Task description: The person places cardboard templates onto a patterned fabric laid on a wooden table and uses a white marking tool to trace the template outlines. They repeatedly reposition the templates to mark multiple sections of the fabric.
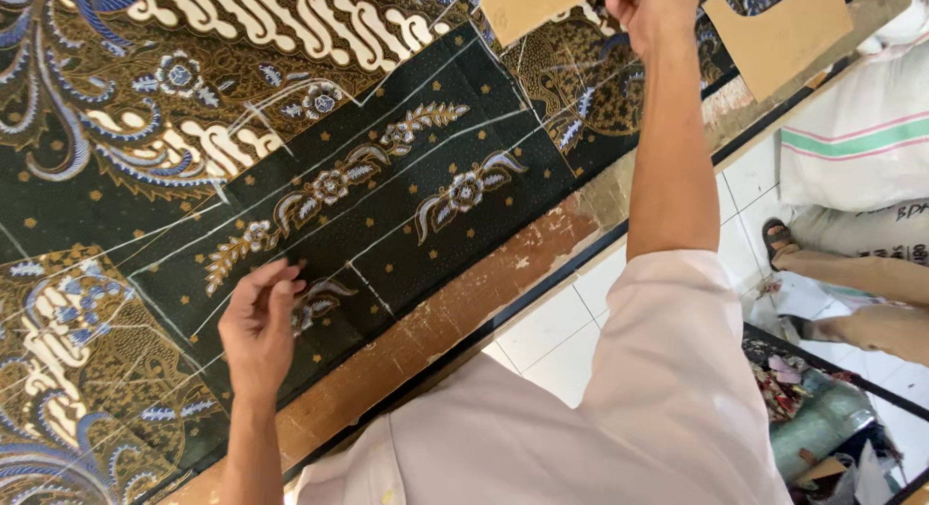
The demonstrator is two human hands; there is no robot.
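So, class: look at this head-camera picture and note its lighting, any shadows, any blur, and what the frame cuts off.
Head view: soft, even daylight, no harsh glare on the patterned cloth; only a faint shadow under the left hand; chalk lines and motifs stay sharp; the right hand is cut off by the top edge, as is the cardboard piece beside it; the view is tilted, so the table edge runs diagonally.

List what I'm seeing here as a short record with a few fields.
Surface: wooden table with worn edge
Cloth: dark patterned fabric with white chalk lines, spread flat
Left hand: fingertips pinched, resting on the fabric
Right hand: closed at a tan cardboard piece; grip partly out of view
Nearby: second cardboard shape, white sack, another person's sandalled foot
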